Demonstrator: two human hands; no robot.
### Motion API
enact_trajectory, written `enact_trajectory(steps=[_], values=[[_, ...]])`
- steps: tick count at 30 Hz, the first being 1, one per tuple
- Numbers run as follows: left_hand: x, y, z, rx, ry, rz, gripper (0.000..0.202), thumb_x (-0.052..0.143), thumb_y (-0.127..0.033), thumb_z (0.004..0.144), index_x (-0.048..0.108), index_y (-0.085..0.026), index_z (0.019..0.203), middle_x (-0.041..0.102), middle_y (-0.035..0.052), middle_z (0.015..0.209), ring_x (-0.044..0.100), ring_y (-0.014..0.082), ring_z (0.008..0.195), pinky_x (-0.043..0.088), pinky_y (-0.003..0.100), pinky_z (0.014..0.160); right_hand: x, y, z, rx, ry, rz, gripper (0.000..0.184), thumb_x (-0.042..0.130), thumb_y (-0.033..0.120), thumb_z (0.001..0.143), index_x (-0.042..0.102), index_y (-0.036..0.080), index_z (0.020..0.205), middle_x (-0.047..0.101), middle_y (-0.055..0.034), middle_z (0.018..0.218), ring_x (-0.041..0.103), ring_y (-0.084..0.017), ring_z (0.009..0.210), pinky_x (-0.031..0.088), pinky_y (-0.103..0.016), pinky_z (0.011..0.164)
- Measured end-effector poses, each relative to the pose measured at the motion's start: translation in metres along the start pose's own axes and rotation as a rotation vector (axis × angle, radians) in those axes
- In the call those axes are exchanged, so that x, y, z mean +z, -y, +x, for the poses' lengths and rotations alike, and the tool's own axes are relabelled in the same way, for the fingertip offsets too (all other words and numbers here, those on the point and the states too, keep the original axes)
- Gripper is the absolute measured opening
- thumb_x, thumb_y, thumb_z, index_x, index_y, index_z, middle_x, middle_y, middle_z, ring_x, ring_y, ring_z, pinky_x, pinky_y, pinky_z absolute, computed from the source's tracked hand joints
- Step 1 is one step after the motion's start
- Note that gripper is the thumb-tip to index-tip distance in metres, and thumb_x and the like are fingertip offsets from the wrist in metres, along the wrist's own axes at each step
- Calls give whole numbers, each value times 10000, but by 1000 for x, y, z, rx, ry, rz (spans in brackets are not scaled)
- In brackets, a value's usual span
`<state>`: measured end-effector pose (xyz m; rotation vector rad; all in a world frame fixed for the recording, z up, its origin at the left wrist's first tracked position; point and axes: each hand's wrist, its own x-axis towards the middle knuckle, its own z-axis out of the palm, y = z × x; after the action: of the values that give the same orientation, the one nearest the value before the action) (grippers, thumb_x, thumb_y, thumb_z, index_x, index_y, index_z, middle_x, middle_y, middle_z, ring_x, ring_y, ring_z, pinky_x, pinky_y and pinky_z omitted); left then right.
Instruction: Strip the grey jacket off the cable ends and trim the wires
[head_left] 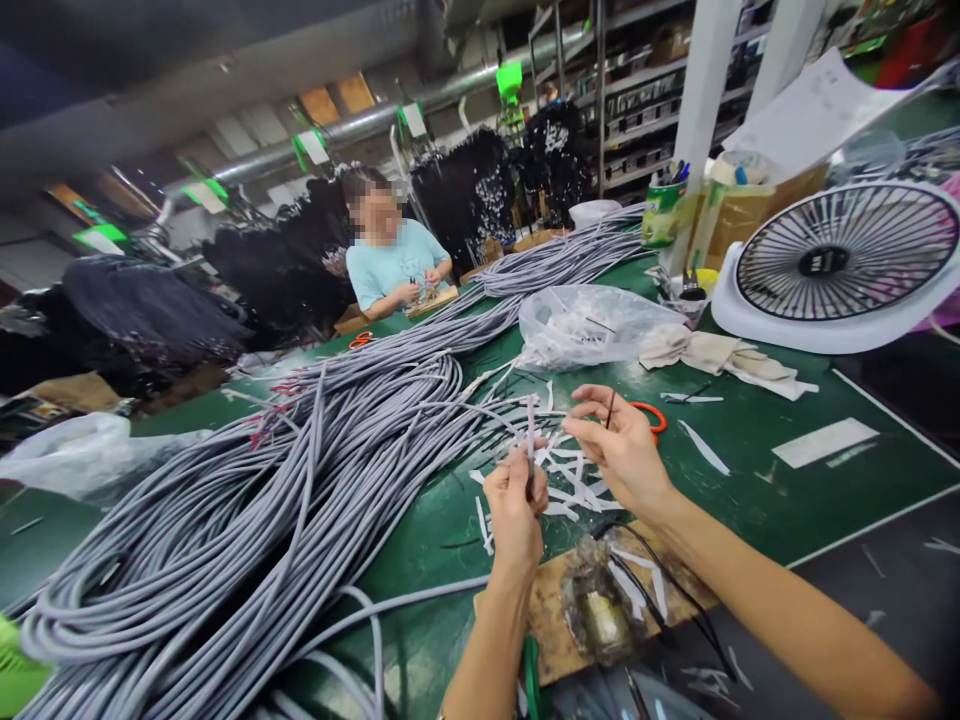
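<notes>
My left hand (514, 515) grips a grey sheathed cable (530, 440) near its end, which stands upright with a dark tip. My right hand (619, 450) is close beside it, pinching a thin black wire (610, 408) between finger and thumb. Under my hands lie white strips of stripped sheath (574, 480) on the green workbench (742, 490). A large heap of coiled grey cables (225, 530) spreads to the left of my left hand. Orange-red scissors (651, 418) sit partly hidden behind my right hand. A wooden board (544, 625) lies below my right wrist.
A crumpled plastic bag (592, 325) and a beige cloth (712, 355) lie beyond my hands. A white desk fan (836, 265) stands at the right. Across the bench, a co-worker (390, 260) handles something small. Black bundles hang behind them, with metal shelving at the back.
</notes>
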<state>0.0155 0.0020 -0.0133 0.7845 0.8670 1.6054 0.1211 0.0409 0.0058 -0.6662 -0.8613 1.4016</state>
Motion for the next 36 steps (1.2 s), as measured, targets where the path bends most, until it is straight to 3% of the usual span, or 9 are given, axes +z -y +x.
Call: enact_trajectory(steps=[5, 10, 12, 15, 19, 23, 27, 31, 36], values=[[-3, -3, -3, -15, 118, -59, 345, 544, -455, 764, 639, -127, 812, 254, -75, 434, 139, 13, 360, 103, 133, 346, -6, -7, 13, 29, -61, -209, 304, 671, 224, 581, 498, 175, 826, 502, 62, 617, 377, -46, 437, 267, -178, 379], [-5, -5, -4, 67, 124, 62, 315, 578, -331, 762, 612, -142, 1012, 468, -26, 532, 286, 19, 378, 178, 145, 361, -18, -2, 20, -380, -273, -477, 202, 579, 309, 733, 470, 195, 858, 515, 26, 699, 490, -94, 632, 377, -197, 540], [-5, -5, -4, 83, 88, 171, 319, 591, -312, 759, 605, -154, 1035, 547, 1, 626, 362, 28, 411, 240, 151, 378, -18, 2, 13, -419, -188, -587, 147, 539, 318, 779, 482, 200, 847, 464, 48, 606, 432, -81, 536, 341, -195, 495], [-5, -5, -2, 134, 5, 413, 218, 600, -289, 755, 666, -117, 873, 525, -10, 553, 420, 52, 453, 326, 170, 427, -13, 5, 0, -473, -44, -744, 105, 532, 287, 791, 525, 189, 754, 425, 54, 536, 356, -68, 464, 288, -202, 451], [-8, -9, -4, 448, -113, 660, 111, 630, -211, 720, 690, -150, 792, 577, 2, 599, 506, 97, 538, 399, 210, 501, -9, 9, -9, -554, -71, -756, 242, 530, 296, 791, 519, 169, 586, 413, 43, 498, 337, -65, 453, 277, -204, 441], [-12, -12, -7, 741, -152, 858, 180, 625, -121, 705, 691, -208, 847, 640, 26, 752, 571, 138, 680, 443, 255, 616, -8, 8, -8, -381, 119, -705, 245, 559, 352, 762, 604, 156, 621, 510, 20, 512, 395, -74, 445, 288, -200, 411], [-13, -14, -7, 827, -140, 941, 206, 616, -88, 702, 688, -216, 846, 636, 21, 735, 565, 130, 660, 444, 253, 619, -6, 2, -9, -307, 329, -762, 177, 631, 330, 700, 666, 164, 751, 608, -1, 600, 464, -90, 466, 312, -196, 404], [-12, -16, -6, 767, -148, 947, 206, 619, -119, 711, 679, -215, 883, 626, 17, 717, 544, 124, 625, 431, 240, 587, -7, 2, -9, -340, 250, -785, 161, 562, 298, 765, 633, 162, 720, 579, 5, 556, 482, -91, 457, 352, -196, 414], [-10, -16, -8, 803, -90, 976, 273, 606, -99, 721, 658, -235, 952, 625, 16, 742, 524, 114, 606, 415, 224, 567, -10, 12, -8, -403, -7, -673, 131, 559, 297, 770, 579, 172, 735, 564, 10, 572, 517, -97, 460, 387, -197, 419]])
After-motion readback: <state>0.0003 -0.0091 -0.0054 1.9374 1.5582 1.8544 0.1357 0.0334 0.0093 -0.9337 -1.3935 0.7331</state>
